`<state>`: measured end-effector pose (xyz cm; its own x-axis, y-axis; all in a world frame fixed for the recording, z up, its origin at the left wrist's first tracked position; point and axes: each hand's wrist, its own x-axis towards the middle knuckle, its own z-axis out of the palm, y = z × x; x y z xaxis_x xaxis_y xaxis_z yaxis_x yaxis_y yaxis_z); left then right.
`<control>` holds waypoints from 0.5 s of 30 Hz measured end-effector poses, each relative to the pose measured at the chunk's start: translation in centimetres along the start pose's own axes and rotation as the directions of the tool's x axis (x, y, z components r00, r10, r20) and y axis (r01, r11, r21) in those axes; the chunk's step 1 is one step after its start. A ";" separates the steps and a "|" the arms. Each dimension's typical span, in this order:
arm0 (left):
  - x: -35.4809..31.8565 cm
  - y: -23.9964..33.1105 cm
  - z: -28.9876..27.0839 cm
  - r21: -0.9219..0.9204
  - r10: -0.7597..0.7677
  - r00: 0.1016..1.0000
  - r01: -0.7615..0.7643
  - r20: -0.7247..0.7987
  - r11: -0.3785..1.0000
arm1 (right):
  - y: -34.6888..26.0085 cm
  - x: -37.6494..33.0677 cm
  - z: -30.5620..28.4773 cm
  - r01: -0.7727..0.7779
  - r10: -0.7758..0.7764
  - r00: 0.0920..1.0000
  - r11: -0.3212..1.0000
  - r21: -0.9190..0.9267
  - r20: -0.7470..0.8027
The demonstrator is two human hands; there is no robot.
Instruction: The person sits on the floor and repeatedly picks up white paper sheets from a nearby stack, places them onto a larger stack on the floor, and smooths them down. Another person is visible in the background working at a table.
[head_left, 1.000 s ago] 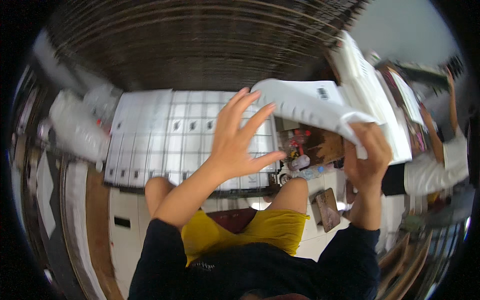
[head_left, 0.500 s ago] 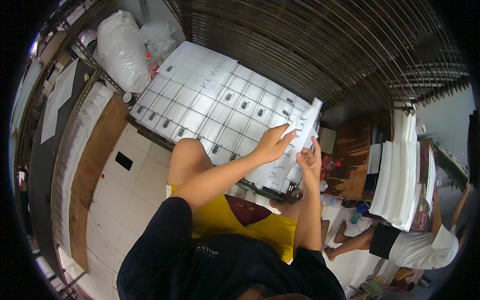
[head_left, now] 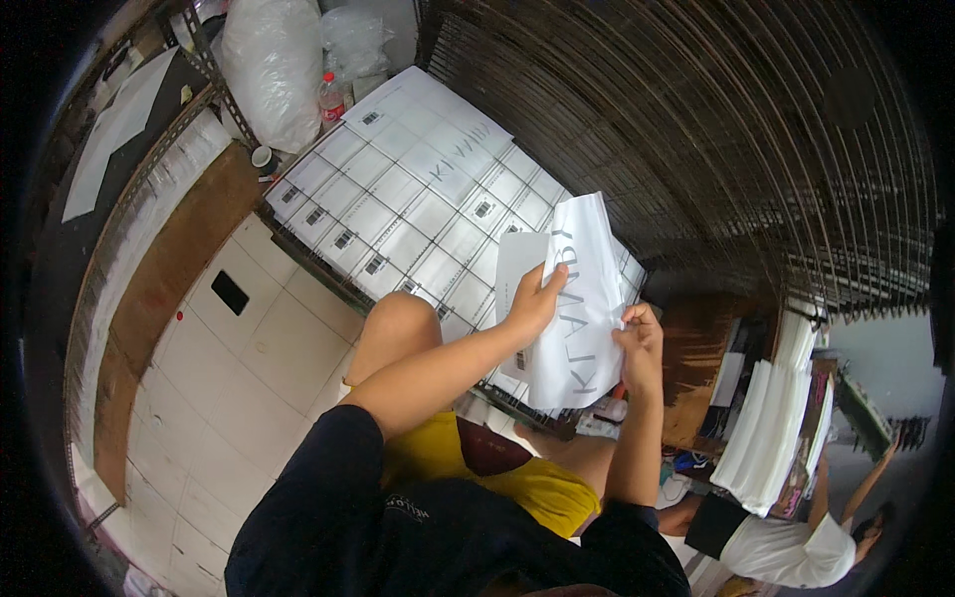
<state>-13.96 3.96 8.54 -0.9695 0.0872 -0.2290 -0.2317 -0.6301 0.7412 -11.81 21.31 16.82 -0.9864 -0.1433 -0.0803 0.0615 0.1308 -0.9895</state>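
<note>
Holding white sheet (head_left: 587, 308) lengthwise away from body, over right end of desk (head_left: 320, 262).
Gripping between clamped fingers of left hand (head_left: 532, 310) and right hand (head_left: 643, 350).

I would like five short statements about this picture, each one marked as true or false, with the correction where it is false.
1. The left hand has its thumb on the lettered white sheet. True.
2. The right hand is at the left edge of the lettered white sheet. False: the right hand is at the right edge.
3. The bottle beside the big plastic bag has a red cap. True.
4. The black rectangular object lies on the plastic bag. False: the black rectangular object lies on the tiled floor.
5. Another person, at the lower right, wears a white top. True.
</note>
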 end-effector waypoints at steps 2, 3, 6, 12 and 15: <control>0.3 -1.3 0.6 0.165 0.168 0.935 -0.121 -0.313 0.979 | -2.3 1.6 0.5 0.171 -0.132 0.981 0.932 -0.318 0.142; 0.2 -2.6 0.9 0.260 0.257 0.856 -0.150 -0.449 0.954 | -4.7 2.5 1.8 0.207 -0.128 0.969 0.886 -0.414 0.211; -5.0 -7.9 2.1 0.461 0.197 0.875 0.033 -0.443 0.887 | -9.6 5.1 5.0 0.368 -0.136 0.911 0.696 -0.617 0.390; -11.8 -10.6 2.1 0.504 -0.213 0.461 -0.825 0.862 0.254 | -12.8 10.4 12.3 0.582 -0.151 0.743 0.628 -0.517 0.652; -9.6 -2.7 2.0 0.740 -0.624 0.455 -0.590 0.635 0.323 | -12.3 14.1 14.6 0.450 -0.113 0.822 0.730 -0.514 0.559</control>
<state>-4.15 6.37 10.06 -0.3469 0.9230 -0.1664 0.4381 0.3163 0.8414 -24.26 3.39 26.09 -0.7322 -0.6808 -0.0213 -0.4774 0.5352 -0.6969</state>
